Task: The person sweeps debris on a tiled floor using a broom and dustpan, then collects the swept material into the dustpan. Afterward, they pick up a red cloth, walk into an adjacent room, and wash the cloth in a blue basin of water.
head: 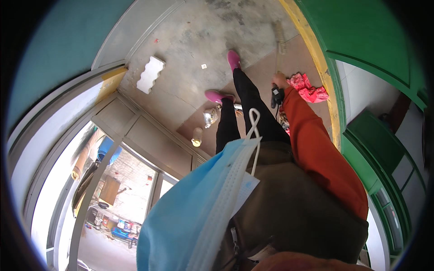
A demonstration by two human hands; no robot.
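My right hand (pixel 280 80), at the end of an orange sleeve, is closed around the thin handle of a brush or broom (pixel 280 38). Its pale bristle head is blurred and lies over the floor beyond the hand. A black device (pixel 277 96) sits at my right wrist. Just right of the hand lies a crumpled pink-red plastic bag (pixel 309 90). My left hand is out of view; a light-blue face mask (pixel 190 206) hangs across that side.
A white foam block (pixel 151 75) and a small white square (pixel 203 66) lie on the concrete floor (pixel 183 44). A jar (pixel 197 137) and a shiny clear package (pixel 210 117) are near my left leg. A green door frame (pixel 339 135) rises at the right, with a window (pixel 135 183) at lower left.
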